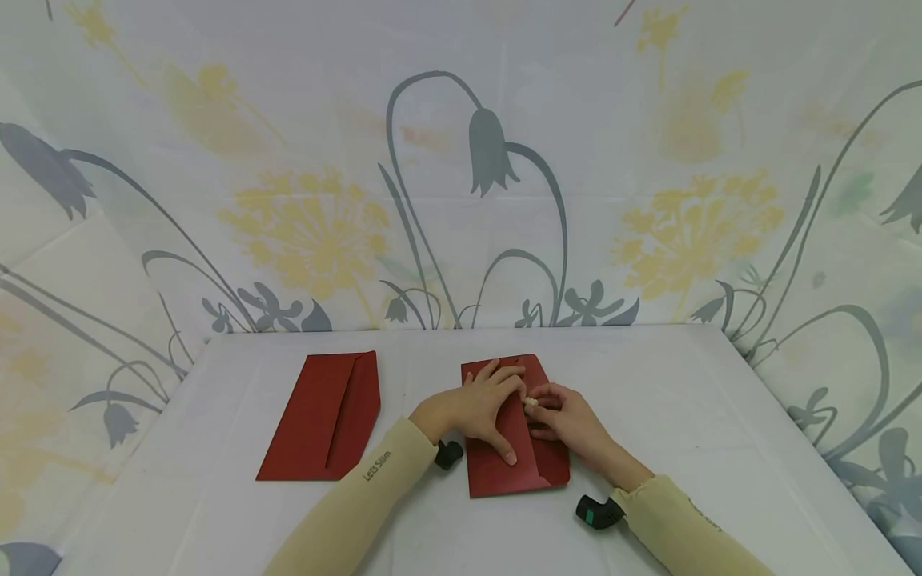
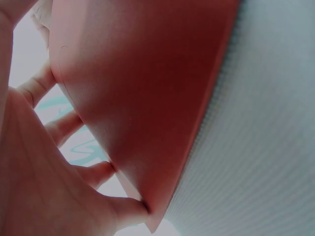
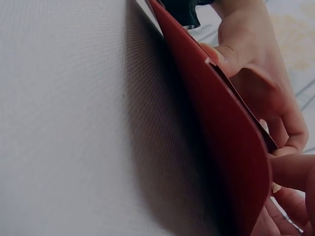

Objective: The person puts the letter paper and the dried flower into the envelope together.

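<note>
A red envelope (image 1: 504, 472) lies on the white table with its flap (image 1: 553, 462) unfolded to the right. My left hand (image 1: 483, 406) rests across its body, fingers spread and touching the paper; in the left wrist view those fingers (image 2: 69, 125) meet the envelope (image 2: 142, 98) from the side. Between thumb and fingertips my right hand (image 1: 569, 418) pinches a small cream-coloured lumpy piece (image 1: 531, 402) at the envelope's mouth. Fingers hide most of that piece, so its kind does not show. In the right wrist view only a bit of it (image 3: 275, 187) appears beside the envelope (image 3: 226, 132).
A second red envelope (image 1: 310, 432) lies to the left, its flap also unfolded rightward. Black wrist cameras (image 1: 599, 512) sit under both sleeves. Behind the white table (image 1: 684, 400) hangs a flower-printed cloth (image 1: 461, 240).
</note>
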A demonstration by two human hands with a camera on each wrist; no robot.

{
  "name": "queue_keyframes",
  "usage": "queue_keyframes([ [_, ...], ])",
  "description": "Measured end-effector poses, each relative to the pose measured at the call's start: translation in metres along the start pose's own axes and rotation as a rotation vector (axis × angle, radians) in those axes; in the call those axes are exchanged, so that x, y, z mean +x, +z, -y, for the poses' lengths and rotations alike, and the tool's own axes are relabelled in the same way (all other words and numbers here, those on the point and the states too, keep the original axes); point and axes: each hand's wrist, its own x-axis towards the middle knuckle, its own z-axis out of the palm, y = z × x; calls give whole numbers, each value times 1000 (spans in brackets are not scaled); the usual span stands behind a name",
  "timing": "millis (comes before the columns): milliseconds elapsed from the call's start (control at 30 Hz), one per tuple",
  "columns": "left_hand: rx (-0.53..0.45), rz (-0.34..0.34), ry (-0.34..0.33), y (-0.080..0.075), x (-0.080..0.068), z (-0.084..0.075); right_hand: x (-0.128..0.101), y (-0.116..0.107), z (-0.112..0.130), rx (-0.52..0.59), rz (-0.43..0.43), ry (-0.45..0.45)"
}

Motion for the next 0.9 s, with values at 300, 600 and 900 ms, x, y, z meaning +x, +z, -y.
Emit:
queue_keyframes([
  [300, 14, 4, -5, -1, -1, -2, 2, 0, -4, 22, -24, 7],
  [600, 19, 0, -5, -1, -2, -3, 1, 0, -3, 20, -27, 7],
  [900, 16, 4, -4, -2, -2, -3, 2, 2, -6, 22, -51, -1],
])
